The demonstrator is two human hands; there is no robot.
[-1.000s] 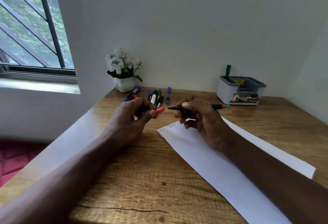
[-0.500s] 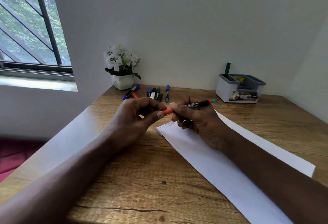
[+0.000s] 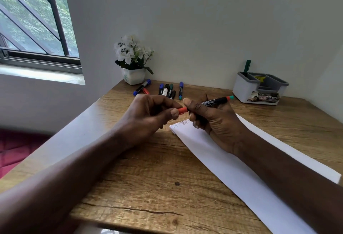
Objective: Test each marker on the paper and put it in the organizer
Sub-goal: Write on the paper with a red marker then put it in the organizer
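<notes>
My right hand (image 3: 209,120) grips a black marker (image 3: 213,102) with an orange and teal rear end, held above the far end of the white paper (image 3: 232,170). Pinched in my left hand (image 3: 148,116) is the marker's orange cap (image 3: 182,110), which sits against the marker's tip. The paper carries small scribbles near its far corner. Several more markers (image 3: 166,90) in blue, black, green and red lie at the back of the wooden desk (image 3: 148,187). The grey and white organizer (image 3: 259,87) stands at the back right with a green marker (image 3: 247,67) upright in it.
A small white pot of white flowers (image 3: 133,61) stands at the desk's back left corner, next to the loose markers. A window lies to the left beyond the desk edge. White walls close the back and right sides.
The hands came together: a second ago the cap and marker were apart, and now the orange cap meets the marker's tip. The marker's rear end tilted upward to the right.
</notes>
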